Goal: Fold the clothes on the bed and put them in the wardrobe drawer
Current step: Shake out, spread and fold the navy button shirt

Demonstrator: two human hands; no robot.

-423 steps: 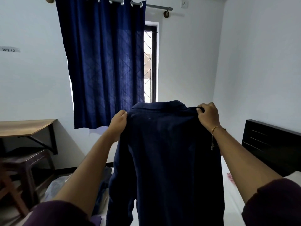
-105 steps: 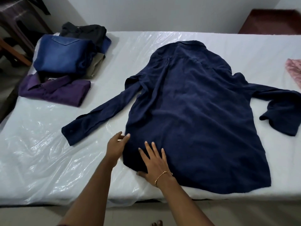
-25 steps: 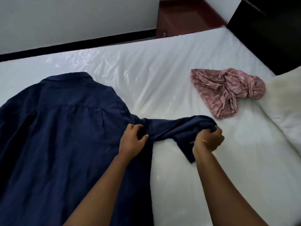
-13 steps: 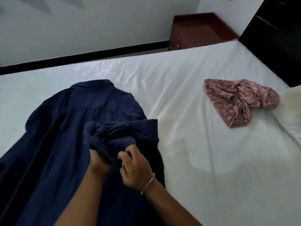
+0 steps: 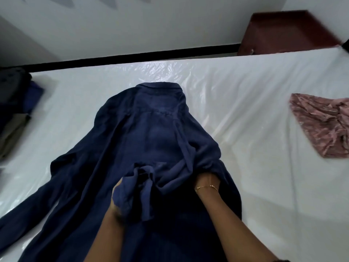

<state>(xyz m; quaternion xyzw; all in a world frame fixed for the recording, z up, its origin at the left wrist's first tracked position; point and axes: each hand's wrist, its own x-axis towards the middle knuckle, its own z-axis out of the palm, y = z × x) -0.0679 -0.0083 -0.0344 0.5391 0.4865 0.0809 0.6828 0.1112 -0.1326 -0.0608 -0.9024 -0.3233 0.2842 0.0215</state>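
A navy long-sleeved shirt [image 5: 151,129] lies back-up on the plastic-covered white bed [image 5: 245,95], collar at the far side. Its right sleeve is folded across the back. My left hand [image 5: 115,203] grips the cuff end of that sleeve low on the shirt's middle, half covered by the cloth. My right hand [image 5: 206,179] is at the shirt's right side, where the fabric bunches round it; its fingers are buried in the fold and only the wrist with a bracelet shows. The shirt's left sleeve stretches out toward the near left.
A crumpled pink patterned cloth [image 5: 321,127] lies on the bed at the right. A stack of folded clothes [image 5: 15,112] sits at the left edge. A dark red bedside cabinet [image 5: 289,31] stands beyond the bed against the white wall.
The right sleeve has been carried across the shirt's back and down its middle. My right hand has left the cuff and moved to the shirt's right side fold. The view swung left.
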